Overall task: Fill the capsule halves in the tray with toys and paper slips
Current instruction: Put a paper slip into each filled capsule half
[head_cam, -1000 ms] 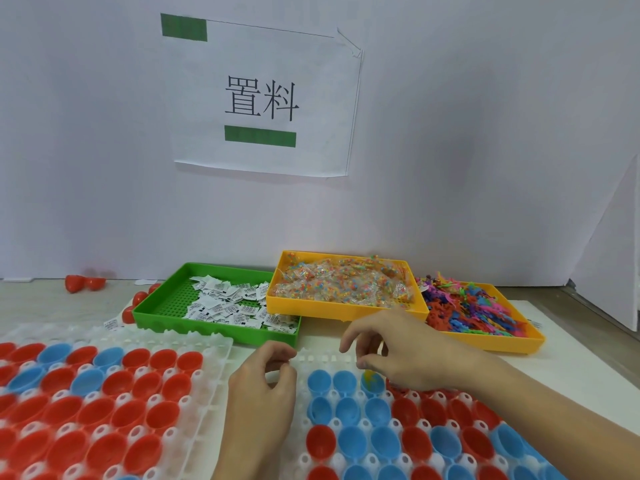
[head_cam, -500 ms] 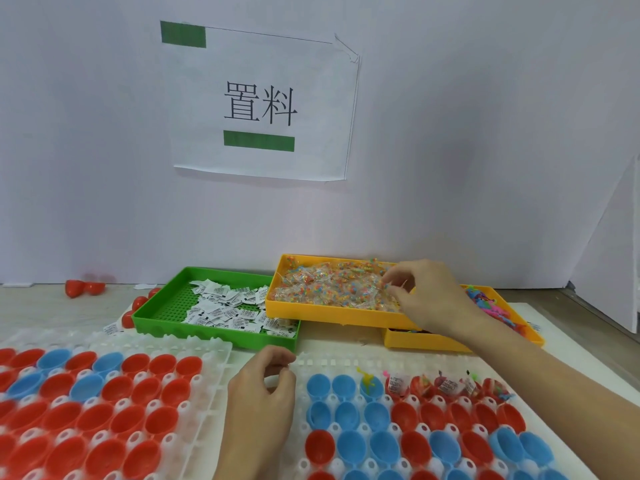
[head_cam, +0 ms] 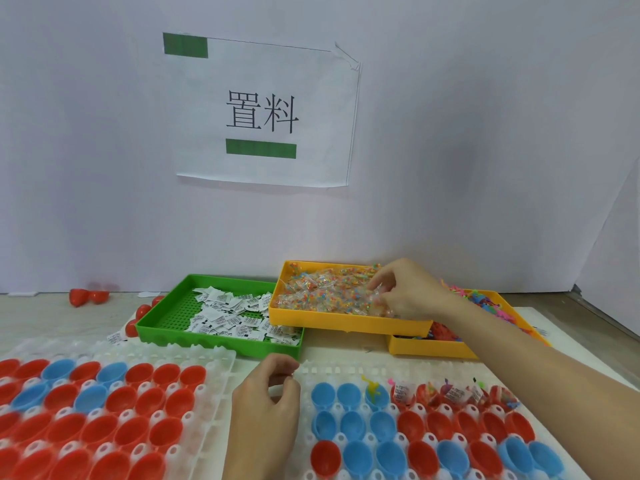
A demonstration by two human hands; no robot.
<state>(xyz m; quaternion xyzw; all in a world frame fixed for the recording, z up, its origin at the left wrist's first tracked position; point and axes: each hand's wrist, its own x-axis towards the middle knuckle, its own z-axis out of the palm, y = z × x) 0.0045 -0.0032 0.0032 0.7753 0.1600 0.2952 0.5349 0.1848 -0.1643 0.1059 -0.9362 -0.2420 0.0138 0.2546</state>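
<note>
My right hand (head_cam: pixel 408 292) is inside the upper yellow plastic tray (head_cam: pixel 346 322), and its curled fingers are gathering the small clear packets of coloured beads (head_cam: pixel 322 292) that fill this tray. I think I pinch one or two packets, but the fingertips are half hidden in the pile, so I cannot say how many. My left hand (head_cam: pixel 268 396) waits near the far edge of the white plastic capsule tray (head_cam: pixel 332 370), loosely curled; whether it holds something small between thumb and finger I cannot tell.

The capsule tray in front of me carries red and blue plastic capsule halves (head_cam: pixel 353 422), open side up. In the far row, one blue half has a yellow toy figure (head_cam: pixel 372 389) standing in it, and the red halves to the right of it already have toys and printed paper slips (head_cam: pixel 401 393). The other rows look still empty. More folded slips lie in the green plastic tray (head_cam: pixel 166 322), and the colourful plastic toys (head_cam: pixel 485 303) are in the lower yellow tray, partly behind my arm.

The bead packets should be very light, soft and slippery, and they cling together. I judge it is best to pinch one packet at its sealed edge and lift it free of its neighbours.
</note>
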